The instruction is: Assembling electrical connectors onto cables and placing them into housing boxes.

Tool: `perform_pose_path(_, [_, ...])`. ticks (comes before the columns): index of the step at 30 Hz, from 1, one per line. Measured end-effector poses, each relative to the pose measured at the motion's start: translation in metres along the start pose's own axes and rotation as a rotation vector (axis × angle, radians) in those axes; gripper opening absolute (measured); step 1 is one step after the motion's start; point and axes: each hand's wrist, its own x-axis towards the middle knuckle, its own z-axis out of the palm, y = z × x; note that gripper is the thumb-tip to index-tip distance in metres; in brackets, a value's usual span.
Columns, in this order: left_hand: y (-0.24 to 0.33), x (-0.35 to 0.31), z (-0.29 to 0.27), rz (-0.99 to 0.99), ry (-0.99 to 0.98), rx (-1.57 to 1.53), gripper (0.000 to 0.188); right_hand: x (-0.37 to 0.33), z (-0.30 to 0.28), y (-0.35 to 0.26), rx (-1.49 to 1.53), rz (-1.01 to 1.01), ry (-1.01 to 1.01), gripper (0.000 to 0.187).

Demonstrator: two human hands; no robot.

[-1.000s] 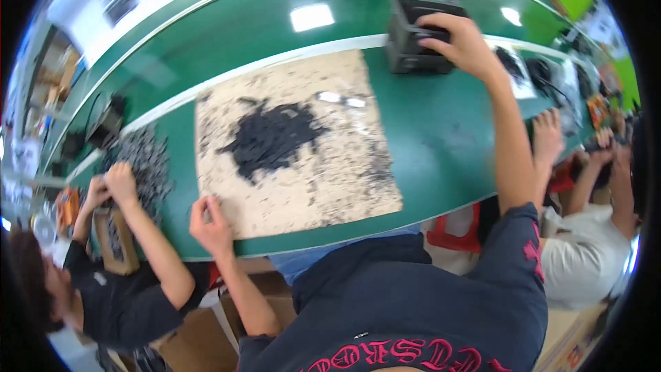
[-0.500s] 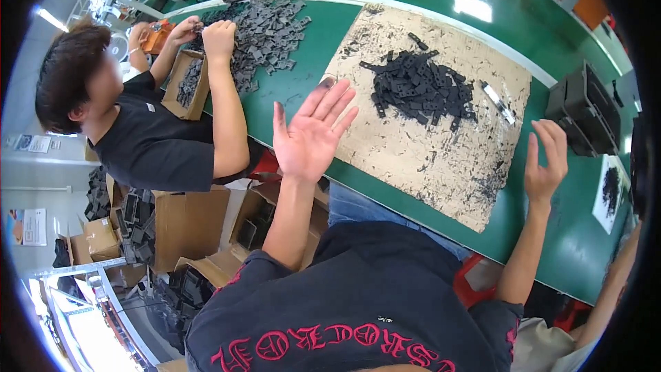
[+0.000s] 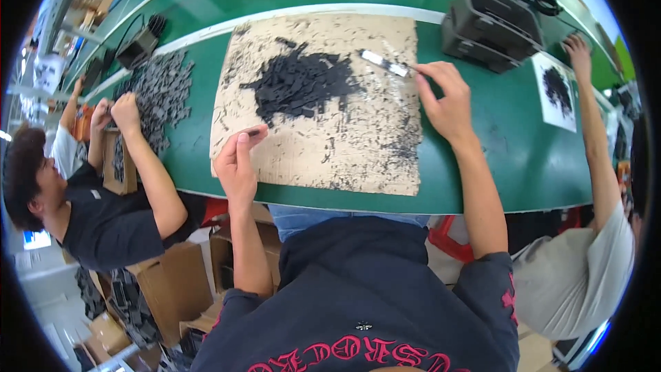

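Observation:
My left hand (image 3: 237,165) is over the near left part of a cardboard sheet (image 3: 303,158), thumb pressed towards the fingers. A dark spot shows at its fingertips; whether this is a small part or black smudging I cannot make out. Beyond it lies a pile of small flat black pieces (image 3: 299,86). My right hand (image 3: 449,107) is at the sheet's right edge, thumb and forefinger apart. Its fingertips are right by the end of a slim white and dark pen-like tool (image 3: 385,63) lying on the sheet; I cannot tell whether they touch it.
Black scraps litter the cardboard on the green table (image 3: 509,172). Dark grey bins (image 3: 490,24) stand at the back right, near a white sheet with black bits (image 3: 556,93). On the left a co-worker (image 3: 103,213) handles pieces beside a grey heap (image 3: 162,89). Another person (image 3: 578,255) sits right.
The view has swung right. My left hand, palm up and spread before, has turned and drawn its thumb and fingers together. My right hand has moved in to the pen-like tool.

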Motion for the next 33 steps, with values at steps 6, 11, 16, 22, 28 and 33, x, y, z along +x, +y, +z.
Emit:
perform_pose_path(6, [-0.004, 0.028, 0.003, 0.067, -0.033, 0.274, 0.027, 0.007, 0.013, 0.012, -0.181, -0.095, -0.176, 0.019])
perform_pose_path(11, [-0.024, 0.071, 0.0, 0.235, -0.035, 0.439, 0.036, 0.028, 0.024, 0.014, -0.351, 0.028, -0.341, 0.026])
perform_pose_path(16, [-0.008, 0.092, 0.043, 0.466, -0.321, 0.699, 0.072, 0.013, 0.019, 0.021, -0.156, 0.128, -0.102, 0.02])
perform_pose_path(22, [-0.019, 0.09, 0.061, 0.481, -0.337, 0.907, 0.078, 0.012, 0.03, 0.029, 1.175, 0.679, 0.009, 0.028])
perform_pose_path(28, [-0.018, 0.105, 0.054, 0.296, -0.312, 0.494, 0.056, 0.009, 0.01, 0.023, 1.483, 0.67, -0.119, 0.031])
perform_pose_path(33, [-0.017, 0.11, 0.058, 0.379, -0.381, 0.73, 0.086, 0.005, 0.028, 0.04, 0.478, 0.29, 0.149, 0.028])
